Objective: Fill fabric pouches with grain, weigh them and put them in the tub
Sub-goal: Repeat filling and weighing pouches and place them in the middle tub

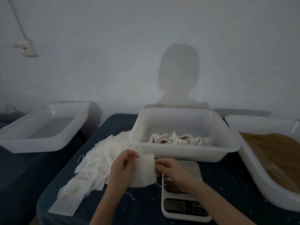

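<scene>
- White fabric pouch [142, 171], empty and flat by the look of it, is held up between both hands over the middle of the bench [227, 179], just in front of the scale [182, 192].
- Left hand [121, 166] pinches its top left corner, fingers curled onto the cloth; right hand [167, 167] pinches the right edge. Looks to me like the mouth is getting opened for filling.
- Done so far: a handful of filled pouches [177, 138] already sit in the middle tub [186, 151] at the bench's back edge.
- Left to do: plenty. A big heap of empty pouches [97, 161] is spread along the left side of the bench, and this one hasn't got grain in it yet, nor been weighed.
- Grain [272, 153] sits in the tray [253, 166] on the right edge, well stocked.
- Another tub [37, 143] off to the left looks like it holds nothing, though it's dim over there.
</scene>
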Motion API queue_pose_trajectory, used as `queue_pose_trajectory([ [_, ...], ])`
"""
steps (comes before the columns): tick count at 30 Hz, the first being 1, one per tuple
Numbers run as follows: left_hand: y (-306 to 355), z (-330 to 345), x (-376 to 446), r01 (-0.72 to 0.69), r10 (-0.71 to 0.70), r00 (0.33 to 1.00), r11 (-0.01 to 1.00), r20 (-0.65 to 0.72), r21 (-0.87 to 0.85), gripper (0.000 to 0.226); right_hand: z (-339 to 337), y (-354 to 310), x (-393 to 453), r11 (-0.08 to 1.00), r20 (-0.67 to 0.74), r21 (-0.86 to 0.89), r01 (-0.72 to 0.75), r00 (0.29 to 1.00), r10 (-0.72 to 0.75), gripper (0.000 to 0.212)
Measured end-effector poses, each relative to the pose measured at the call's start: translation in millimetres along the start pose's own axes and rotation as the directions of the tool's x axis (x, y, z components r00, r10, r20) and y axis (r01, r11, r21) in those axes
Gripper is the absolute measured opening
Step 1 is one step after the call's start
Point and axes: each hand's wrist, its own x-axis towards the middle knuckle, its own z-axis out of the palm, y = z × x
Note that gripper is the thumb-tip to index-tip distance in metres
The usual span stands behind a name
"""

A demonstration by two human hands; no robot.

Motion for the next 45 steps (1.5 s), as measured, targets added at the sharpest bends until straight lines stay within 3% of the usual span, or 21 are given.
queue_pose_trajectory([
  [5,-4.1,11.1,3.5,0.06,-0.057,0.997,0.996,-0.041,0.065,0.031,-12.9,6.2,-6.3,0.999,-0.082,0.022,-0.026,0.996,0.027,0.012],
  [6,-2.9,14.4,2.8,0.034,-0.029,0.999,0.993,-0.039,0.115,0.029,-15.6,6.4,-6.4,1.0,-0.097,0.019,-0.021,0.995,0.023,0.011],
  [8,1.9,21.7,0.1,-0.162,0.179,0.983,0.942,-0.032,0.292,0.022,-19.6,4.6,-7.4,0.999,-0.121,0.037,0.002,0.993,0.003,0.013],
  [10,8.0,30.2,-2.5,-0.398,0.412,0.91,0.831,0.052,0.389,0.013,-22.1,3.8,-7.8,0.997,-0.135,0.071,0.028,0.991,-0.018,0.015],
  [13,16.0,40.4,-1.1,-0.604,0.575,0.792,0.686,0.206,0.406,0.016,-26.8,1.7,-10.6,0.997,-0.155,0.058,0.043,0.987,-0.034,0.014],
  [16,21.4,47.7,7.0,-0.707,0.622,0.699,0.525,0.353,0.474,0.032,-36.4,3.5,-13.3,0.998,-0.187,0.043,0.048,0.982,-0.039,0.013],
  [18,28.3,50.7,12.3,-0.734,0.59,0.671,0.447,0.448,0.511,0.04,-44.4,5.5,-15.0,0.997,-0.182,0.051,0.054,0.982,-0.044,0.016],
  [24,35.2,56.7,25.3,-0.832,0.645,0.548,0.355,0.532,0.427,0.023,-64.4,9.1,-24.9,0.999,-0.092,0.04,0.021,0.996,-0.017,0.019],
  [29,38.4,59.1,26.5,-0.827,0.593,0.562,0.39,0.577,0.404,0.025,-74.6,12.0,-29.9,0.99,-0.079,-0.125,0.067,0.994,-0.077,0.006],
  [32,29.7,63.0,24.9,-0.732,0.509,0.66,0.603,0.553,0.318,0.015,-75.9,11.3,-33.5,0.921,-0.098,-0.365,0.138,0.978,-0.186,0.01],
  [34,23.3,67.1,20.7,-0.631,0.44,0.726,0.732,0.528,0.258,0.015,-74.8,12.1,-35.0,0.795,-0.074,-0.59,0.145,0.97,-0.232,0.016],
  [36,20.0,71.6,16.0,-0.562,0.396,0.759,0.798,0.516,0.215,0.023,-74.3,11.9,-37.1,0.688,-0.059,-0.713,0.138,0.965,-0.255,0.024],
  [38,20.2,74.9,13.7,-0.545,0.397,0.773,0.815,0.495,0.198,0.027,-75.1,10.6,-39.4,0.682,-0.035,-0.717,0.142,0.971,-0.238,0.027],
  [42,25.9,79.3,8.9,-0.484,0.356,0.825,0.846,0.439,0.224,0.022,-78.6,3.9,-49.5,0.886,-0.037,-0.444,0.133,0.985,-0.166,0.016],
  [45,29.5,78.3,-2.3,-0.312,0.253,0.845,0.949,0.471,0.05,0.038,-83.8,0.2,-55.1,0.931,-0.013,-0.341,0.13,0.99,-0.143,0.021],
])
